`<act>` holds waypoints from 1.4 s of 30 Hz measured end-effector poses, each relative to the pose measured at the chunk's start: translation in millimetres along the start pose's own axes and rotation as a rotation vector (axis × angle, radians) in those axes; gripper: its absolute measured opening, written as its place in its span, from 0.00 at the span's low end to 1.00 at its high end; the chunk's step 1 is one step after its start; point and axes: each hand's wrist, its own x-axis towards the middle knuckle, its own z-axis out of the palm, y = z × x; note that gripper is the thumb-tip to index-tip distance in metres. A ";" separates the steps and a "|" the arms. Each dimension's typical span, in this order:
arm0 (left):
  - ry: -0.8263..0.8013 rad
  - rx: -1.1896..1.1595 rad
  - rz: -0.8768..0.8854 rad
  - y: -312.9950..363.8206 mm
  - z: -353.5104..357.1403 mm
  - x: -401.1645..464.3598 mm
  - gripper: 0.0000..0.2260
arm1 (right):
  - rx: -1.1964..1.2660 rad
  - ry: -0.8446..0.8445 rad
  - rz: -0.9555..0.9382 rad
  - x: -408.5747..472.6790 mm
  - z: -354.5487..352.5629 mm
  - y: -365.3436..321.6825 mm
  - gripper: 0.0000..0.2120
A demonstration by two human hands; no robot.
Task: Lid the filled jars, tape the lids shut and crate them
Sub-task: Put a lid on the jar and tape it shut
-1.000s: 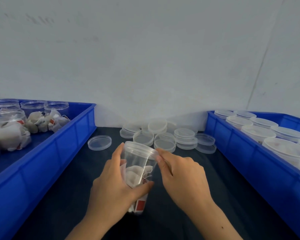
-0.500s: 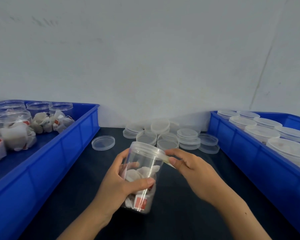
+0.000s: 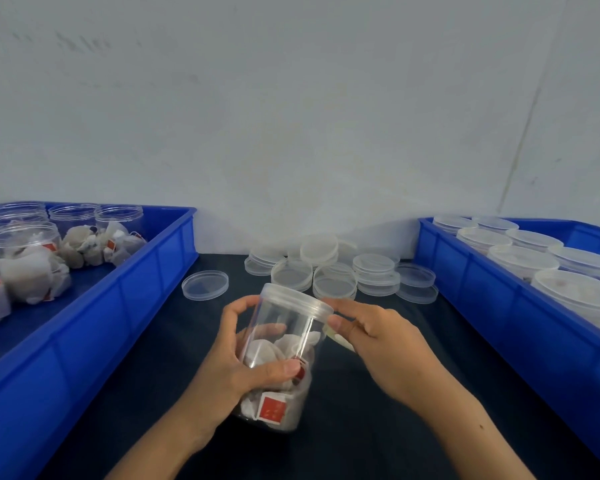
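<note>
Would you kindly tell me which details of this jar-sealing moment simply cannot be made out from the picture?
Head view only:
- Tape on the lid: clear on clear; whether any is stuck cannot be told.
- Right hand: its fingertips hide the jar rim; the pale strip below it is blurred.
- Red tag print: too small to read.
- Left crate and right crate: cut off by the frame edges.
- Jar base: hidden by the left hand.

A: Wall (image 3: 291, 116)?
B: Pale grey-white, fills the upper frame. Faint scuffs upper left, thin dark seam (image 3: 523, 133) slanting down at right.
A: Table (image 3: 378, 427)?
B: Dark top, lower centre, meets the wall. Light flat, even.
</note>
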 end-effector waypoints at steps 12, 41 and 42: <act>0.211 0.442 0.058 25.6 14.2 -8.5 0.36 | -0.220 0.186 -0.125 -12.1 11.2 -24.1 0.19; 0.266 0.128 0.058 11.3 -14.4 0.4 0.35 | -0.421 0.102 -0.213 -22.9 12.5 -44.8 0.18; 0.287 0.127 0.073 10.1 -13.1 -0.2 0.34 | -0.390 0.116 -0.196 -22.4 15.8 -44.5 0.19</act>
